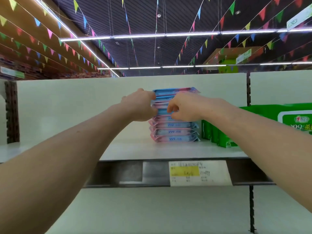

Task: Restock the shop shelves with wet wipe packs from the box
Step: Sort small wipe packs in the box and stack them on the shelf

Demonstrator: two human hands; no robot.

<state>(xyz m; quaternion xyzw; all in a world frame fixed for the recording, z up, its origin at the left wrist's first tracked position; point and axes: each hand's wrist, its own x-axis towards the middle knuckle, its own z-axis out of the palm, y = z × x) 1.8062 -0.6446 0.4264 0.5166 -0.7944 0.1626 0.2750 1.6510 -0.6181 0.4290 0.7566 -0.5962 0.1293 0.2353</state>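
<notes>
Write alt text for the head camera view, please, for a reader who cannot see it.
A left hand and a right hand hold the upper part of a stack of blue and pink wet wipe packs on a white shelf. Green packs sit to its right; coloured bunting hangs overhead.

Overhead, strings of bunting (50, 33) in pink, blue, green, yellow and red run across a dark slatted ceiling (143, 19). Long light strips (140, 36) cross it, and a small round downlight (158, 15) sits above them. A green and white hanging sign (244, 56) shows on the right. Far off on the left, blurred rows of goods (50, 71) line a wall. A white and yellow price label (199, 173) sits on the shelf edge (131, 173), its print too blurred to read.
</notes>
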